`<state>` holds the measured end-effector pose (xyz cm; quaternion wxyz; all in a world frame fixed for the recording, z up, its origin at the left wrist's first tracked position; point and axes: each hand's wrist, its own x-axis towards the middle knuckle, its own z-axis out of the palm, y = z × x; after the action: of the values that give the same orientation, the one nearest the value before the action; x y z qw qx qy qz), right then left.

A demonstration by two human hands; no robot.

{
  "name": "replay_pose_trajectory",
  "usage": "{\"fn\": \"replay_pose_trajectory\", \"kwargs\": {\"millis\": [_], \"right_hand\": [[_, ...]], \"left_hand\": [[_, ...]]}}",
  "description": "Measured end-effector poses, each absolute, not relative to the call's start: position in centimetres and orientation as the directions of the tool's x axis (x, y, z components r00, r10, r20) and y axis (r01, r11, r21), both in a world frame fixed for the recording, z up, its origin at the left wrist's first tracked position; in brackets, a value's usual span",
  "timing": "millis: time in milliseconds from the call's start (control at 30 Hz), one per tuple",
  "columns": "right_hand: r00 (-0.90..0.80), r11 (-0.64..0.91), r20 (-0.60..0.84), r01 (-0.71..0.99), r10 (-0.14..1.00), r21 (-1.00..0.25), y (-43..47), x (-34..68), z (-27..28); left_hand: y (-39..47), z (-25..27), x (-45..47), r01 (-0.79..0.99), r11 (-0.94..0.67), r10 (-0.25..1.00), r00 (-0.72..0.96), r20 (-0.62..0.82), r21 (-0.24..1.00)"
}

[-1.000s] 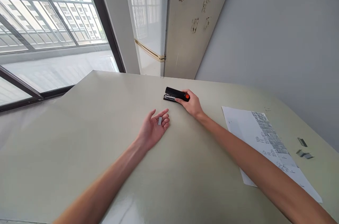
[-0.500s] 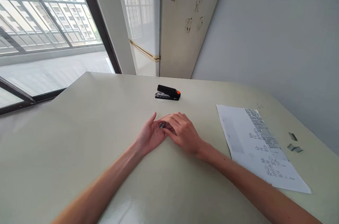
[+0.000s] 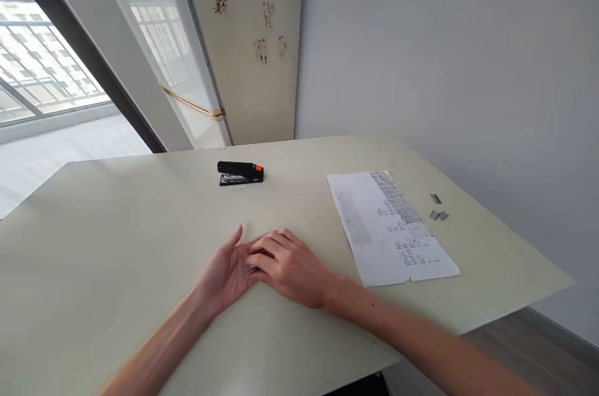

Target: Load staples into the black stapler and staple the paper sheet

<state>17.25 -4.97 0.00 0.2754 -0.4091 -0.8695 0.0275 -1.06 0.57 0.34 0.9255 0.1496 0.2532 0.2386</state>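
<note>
My left hand [image 3: 228,274] lies palm up above the table, open, its thumb raised and its fingers partly covered by my right hand. My right hand [image 3: 292,268] rests across it from the right, fingers curled and thumb and fingertips closed together at the left palm. Between the fingertips only a sliver of a small grey strip of staples [image 3: 251,268] shows; the rest is hidden. Beyond the hands stands a black stapler [image 3: 240,173] with an orange button, its jaw apart.
A printed paper sheet [image 3: 369,227] lies right of the hands on the pale table [image 3: 116,246]. Several short staple strips [image 3: 438,215] lie past its right edge. The table's right edge drops to the floor. A fridge [image 3: 248,90] and a wall [image 3: 421,59] stand behind.
The head view has turned right, so everything sits further left in the picture. My right fingers now cover more of the staple strip. Both hands stay together.
</note>
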Motion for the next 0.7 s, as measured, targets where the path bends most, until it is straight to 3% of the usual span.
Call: {"fn": "replay_pose_trajectory", "kwargs": {"millis": [133,267,333,433,500,633,700], "right_hand": [[-0.475,0.618,0.447,0.743,0.758,-0.257,-5.5,17.3,1.0],[-0.371,0.569,0.514,0.763,0.773,-0.305,-6.8,23.7,1.7],[-0.210,0.442,0.552,0.834,0.807,-0.329,-7.6,29.4,1.2],[0.152,0.056,0.575,0.943,0.804,-0.328,-9.0,38.9,-0.4],[0.269,-0.117,0.539,0.947,0.798,-0.299,-9.8,44.1,-1.5],[0.320,-0.207,0.492,0.940,0.810,-0.269,-10.8,48.8,-2.8],[0.347,-0.206,0.498,0.926,0.795,-0.316,-11.2,48.7,-2.6]], "left_hand": [[0.5,1.3,-1.0,-0.364,0.827,0.536,0.741,-0.405,0.429],[0.8,1.0,-1.0,-0.338,0.813,0.532,0.763,-0.368,0.474],[1.1,0.7,-1.1,-0.347,0.796,0.544,0.769,-0.335,0.496],[1.5,0.4,-1.3,-0.360,0.776,0.566,0.760,-0.319,0.517],[1.6,0.4,-1.3,-0.351,0.767,0.575,0.747,-0.332,0.538],[1.5,1.0,-1.2,-0.331,0.750,0.607,0.690,-0.395,0.573],[1.5,1.4,-1.1,-0.328,0.753,0.617,0.653,-0.439,0.570]]}}
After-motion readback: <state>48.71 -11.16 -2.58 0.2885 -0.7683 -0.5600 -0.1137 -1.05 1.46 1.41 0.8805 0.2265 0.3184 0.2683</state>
